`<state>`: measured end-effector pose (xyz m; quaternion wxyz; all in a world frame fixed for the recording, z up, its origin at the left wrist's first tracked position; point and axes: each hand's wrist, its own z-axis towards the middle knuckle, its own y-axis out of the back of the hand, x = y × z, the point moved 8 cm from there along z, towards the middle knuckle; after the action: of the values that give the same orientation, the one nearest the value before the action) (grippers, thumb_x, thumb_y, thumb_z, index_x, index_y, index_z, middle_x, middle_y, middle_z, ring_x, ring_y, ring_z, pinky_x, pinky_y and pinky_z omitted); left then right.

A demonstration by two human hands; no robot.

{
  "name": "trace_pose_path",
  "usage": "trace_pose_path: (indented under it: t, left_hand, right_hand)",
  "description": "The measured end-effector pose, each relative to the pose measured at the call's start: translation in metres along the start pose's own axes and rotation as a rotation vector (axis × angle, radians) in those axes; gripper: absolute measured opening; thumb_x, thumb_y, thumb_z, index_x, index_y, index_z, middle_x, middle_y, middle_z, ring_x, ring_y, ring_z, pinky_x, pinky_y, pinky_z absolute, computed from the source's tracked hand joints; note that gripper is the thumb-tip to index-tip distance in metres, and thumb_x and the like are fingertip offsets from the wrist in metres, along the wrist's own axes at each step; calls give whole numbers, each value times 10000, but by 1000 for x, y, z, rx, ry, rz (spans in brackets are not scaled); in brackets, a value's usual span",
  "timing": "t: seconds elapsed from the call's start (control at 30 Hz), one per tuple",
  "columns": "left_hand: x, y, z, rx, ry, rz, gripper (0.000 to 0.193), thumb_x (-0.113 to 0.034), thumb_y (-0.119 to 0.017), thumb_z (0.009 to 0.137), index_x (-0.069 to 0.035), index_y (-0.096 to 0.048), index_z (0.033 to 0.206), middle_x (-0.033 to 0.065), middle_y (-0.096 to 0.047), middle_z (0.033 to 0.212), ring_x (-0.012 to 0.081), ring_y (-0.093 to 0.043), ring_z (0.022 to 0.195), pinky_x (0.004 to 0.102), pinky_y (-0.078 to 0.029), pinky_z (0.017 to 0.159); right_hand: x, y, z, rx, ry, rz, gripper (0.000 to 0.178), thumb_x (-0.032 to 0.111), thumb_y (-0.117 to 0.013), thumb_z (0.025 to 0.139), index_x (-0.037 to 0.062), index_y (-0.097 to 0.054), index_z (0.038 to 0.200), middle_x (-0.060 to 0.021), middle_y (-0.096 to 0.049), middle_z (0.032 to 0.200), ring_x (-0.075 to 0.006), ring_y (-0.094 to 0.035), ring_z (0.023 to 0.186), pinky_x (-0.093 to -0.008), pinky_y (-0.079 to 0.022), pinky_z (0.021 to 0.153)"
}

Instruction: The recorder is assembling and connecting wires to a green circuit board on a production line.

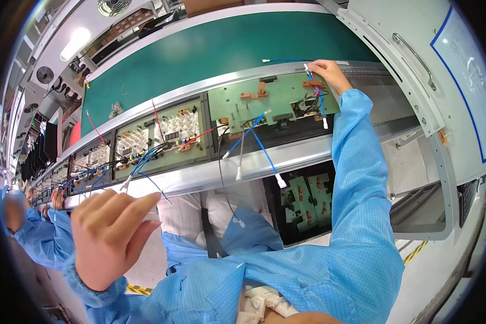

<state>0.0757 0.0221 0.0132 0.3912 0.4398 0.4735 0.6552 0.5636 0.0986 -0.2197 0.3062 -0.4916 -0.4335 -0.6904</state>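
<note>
Green circuit board, large, one: lying in the metal-railed track along the near side of the green desk, just right of a neighbouring board bearing white parts. Right hand, one: pinching a small white connector between thumb and fingertips, above the board's far right part; the fingers are partly hiding the grip. Left hand, one: hanging raised on the near side of the track, fingers half curled, thumb standing apart from the index finger, nothing visible in its grasp. Blue lead, white-ended: trailing over the board's near edge. Handling notes, by judgement: the step seems to be positioning the connector; gripping its housing rather than pulling on wire is serving best, with the free hand steadying the board and loose leads lying untangled, clear of the fingers.
</note>
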Motion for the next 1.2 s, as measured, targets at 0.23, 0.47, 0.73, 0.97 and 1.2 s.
trace_pose_path:
  t: [0.23,0.47,0.73,0.97,1.2]
  left_hand:
    - [-8,-88,-40,-131,216,-686,245,-57,-626,703,-5,-651,941,98,-577,745,217,-545,638,307,-415,560]
    - [-25,-178,74,-251,356,-1034,493,68,-508,829,-17,-396,1301,150,-531,1093,224,-570,887,301,-480,724]
    - [-91,-342,316,-288,354,-960,491,42,-511,844,-29,-379,1311,117,-521,1039,204,-559,815,280,-473,626]
    - [-221,-418,560,-408,388,-957,535,51,-529,825,-45,-371,1326,111,-508,1034,211,-552,806,293,-474,665]
    - [-424,-500,921,-391,354,-808,805,6,-681,708,-60,-248,1384,175,-456,1102,365,-511,987,390,-461,809]
  right_hand:
    - [0,34,-37,-94,85,-107,333,240,-564,892,-11,-620,1103,-52,-640,1038,-110,-567,947,-237,-426,820]
    - [-25,128,-104,-610,193,131,252,265,-530,913,44,-641,962,-8,-597,718,-60,-532,667,-202,-384,574]
    - [-204,159,-7,-29,-403,-104,175,220,-635,839,47,-612,822,27,-476,516,-34,-434,462,-194,-312,418]
    - [-364,403,43,101,-513,275,188,260,-536,908,80,-584,890,-22,-576,671,-73,-537,559,-177,-367,425]
    - [-567,737,119,83,-655,586,221,288,-402,974,112,-506,891,-124,-640,967,-173,-638,822,-151,-446,471]
